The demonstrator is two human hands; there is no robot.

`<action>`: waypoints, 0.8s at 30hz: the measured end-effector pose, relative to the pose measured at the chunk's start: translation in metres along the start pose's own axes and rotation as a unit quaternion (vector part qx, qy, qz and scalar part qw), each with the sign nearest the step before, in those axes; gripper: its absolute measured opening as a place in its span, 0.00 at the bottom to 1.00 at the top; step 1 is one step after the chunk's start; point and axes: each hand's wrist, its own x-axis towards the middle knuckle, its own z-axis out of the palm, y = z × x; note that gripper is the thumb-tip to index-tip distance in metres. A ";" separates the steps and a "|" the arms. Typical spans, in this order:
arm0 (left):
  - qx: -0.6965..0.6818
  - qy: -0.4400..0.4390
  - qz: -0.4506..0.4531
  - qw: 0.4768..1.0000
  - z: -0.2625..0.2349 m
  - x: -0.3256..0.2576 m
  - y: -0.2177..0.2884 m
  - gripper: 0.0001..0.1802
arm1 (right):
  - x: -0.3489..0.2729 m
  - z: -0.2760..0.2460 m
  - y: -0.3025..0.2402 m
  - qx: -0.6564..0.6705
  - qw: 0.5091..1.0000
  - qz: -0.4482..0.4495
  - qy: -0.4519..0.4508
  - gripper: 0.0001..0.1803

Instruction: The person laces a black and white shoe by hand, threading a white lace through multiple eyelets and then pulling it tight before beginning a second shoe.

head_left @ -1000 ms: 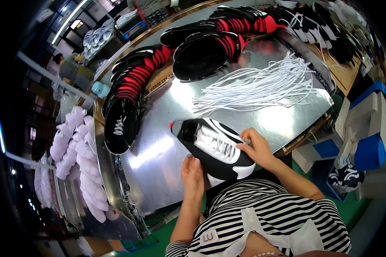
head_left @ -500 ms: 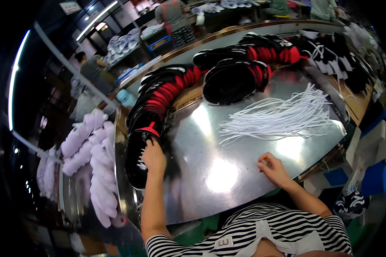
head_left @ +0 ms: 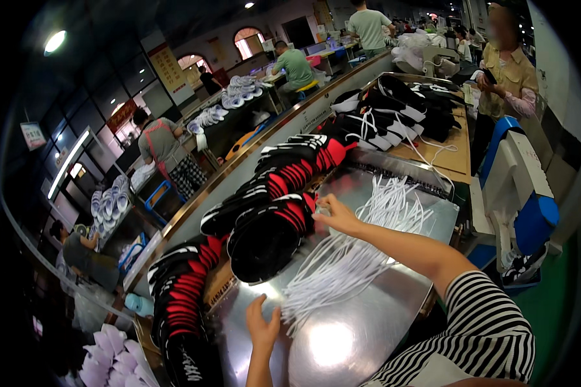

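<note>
My right hand (head_left: 334,216) is at the red heel end of a short stack of black and red shoe uppers (head_left: 259,248). Its thumb and fingers are curled but apart, and I cannot tell whether they touch the uppers. Over the metal tabletop (head_left: 332,345), my left hand (head_left: 263,324) is held with thumb and fingers apart, holding nothing. A bundle of white shoelaces (head_left: 342,271) lies between my hands and under my right forearm. An upper with white lacing (head_left: 188,361) is at the near left.
More nested uppers (head_left: 290,171) line the table's far side, another row (head_left: 184,284) the left. Black uppers with white laces (head_left: 394,119) lie on cardboard at far right. A white and blue machine (head_left: 519,184) stands right; a co-worker (head_left: 507,77) is behind it. Pale lilac pieces (head_left: 113,355) sit lower left.
My view has swung to the right. My left hand has come off the laced upper on the left. My right hand has reached across the laces to the short stack's heel end.
</note>
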 end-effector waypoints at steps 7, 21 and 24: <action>-0.389 -0.134 -0.162 0.897 0.125 0.182 -0.004 0.35 | 0.089 0.031 0.046 0.044 0.992 0.088 -0.078 0.40; -0.360 0.010 -0.191 0.913 0.010 0.085 0.083 0.15 | 0.013 0.094 -0.097 0.154 0.948 -0.135 -0.244 0.27; -0.334 0.093 -0.211 0.914 0.000 0.046 0.035 0.16 | -0.020 0.114 -0.093 0.066 0.954 -0.228 -0.183 0.20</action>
